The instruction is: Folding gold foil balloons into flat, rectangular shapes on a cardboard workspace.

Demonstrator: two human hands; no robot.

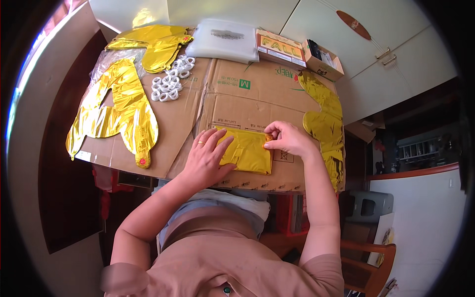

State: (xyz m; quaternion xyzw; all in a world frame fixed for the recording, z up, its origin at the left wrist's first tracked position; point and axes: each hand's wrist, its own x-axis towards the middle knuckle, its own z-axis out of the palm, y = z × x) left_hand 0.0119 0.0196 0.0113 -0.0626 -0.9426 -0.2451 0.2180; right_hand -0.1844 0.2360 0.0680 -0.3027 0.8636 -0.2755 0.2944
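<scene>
A gold foil balloon folded into a flat rectangle [246, 151] lies on the cardboard in front of me. My left hand [208, 157] rests on its left end with fingers spread, a ring on one of them. At the upper right corner, thumb and fingers of my right hand [289, 141] pinch the edge of the folded foil, where a small orange-red bit shows. Left of it lies a flat gold letter-A foil balloon [126, 106] with a red spot at one foot. To the right, a curvy gold foil balloon [324, 121] hangs partly over the table's edge.
Flattened cardboard [237, 106] covers the table. Along the back are stacked gold foil balloons [151, 42], clear plastic bags [222, 42], a box with a balloon picture [281, 48] and a small open box [324, 59]. Several white ribbon coils [168, 86] sit left of centre.
</scene>
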